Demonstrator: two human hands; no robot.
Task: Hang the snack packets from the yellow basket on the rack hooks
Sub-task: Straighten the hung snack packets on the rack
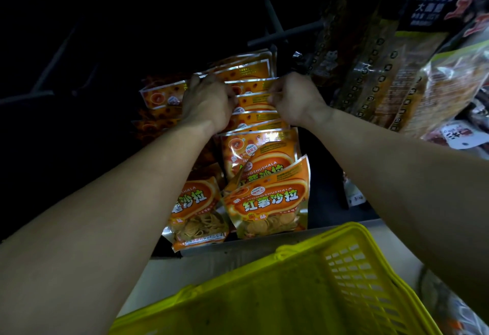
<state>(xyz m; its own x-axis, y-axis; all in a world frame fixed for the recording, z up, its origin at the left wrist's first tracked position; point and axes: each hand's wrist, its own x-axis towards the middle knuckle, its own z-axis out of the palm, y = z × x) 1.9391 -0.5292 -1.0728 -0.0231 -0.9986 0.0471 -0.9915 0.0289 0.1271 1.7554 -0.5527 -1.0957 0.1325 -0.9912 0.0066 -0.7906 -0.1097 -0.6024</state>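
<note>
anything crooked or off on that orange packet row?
Yes. The orange packets at the front hang askew, tilted and fanned apart, while those further back, where the left hand and right hand grip them, sit in a straight stack. No tear or spill visible.

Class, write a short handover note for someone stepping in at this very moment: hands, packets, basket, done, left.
Left hand and right hand both grip top edges of the orange packets midway along the hanging row.
Yellow basket sits below; no packets show in its visible part.
Done: a long row hangs.
Left: seat the gripped packets on the hook, hidden here; check the basket.
</note>
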